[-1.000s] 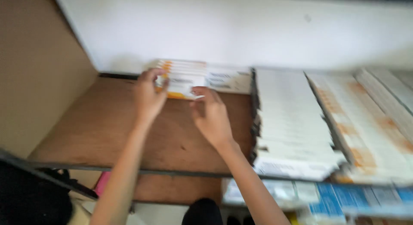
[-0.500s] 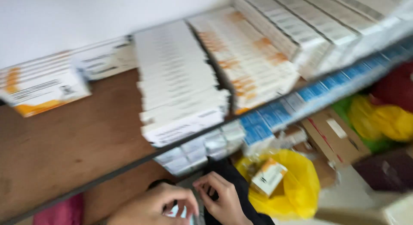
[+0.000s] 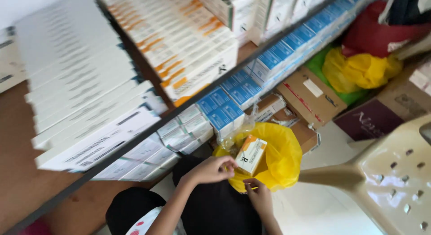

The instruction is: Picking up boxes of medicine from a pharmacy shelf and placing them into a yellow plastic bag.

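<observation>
- Resting in the mouth of a yellow bag point(image 3: 280, 165), a small white-and-orange box point(image 3: 251, 154) is found just below the shelf point(image 3: 148, 129).
- The box is touched at its lower corner by the curled fingers of the left hand point(image 3: 211, 170); a firm grip cannot be told.
- The bag's edge is pinched by the right hand point(image 3: 256, 192).
- The box could be tipped deeper into the bag, judging by the loose plastic.
- Its long axis is tilted, upper end pointing up-right.

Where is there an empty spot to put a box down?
Bare wooden shelf lies left of the white box row. Pale floor shows between the yellow bag and the plastic chair. The shelf's right side and the lower shelf are packed.
</observation>
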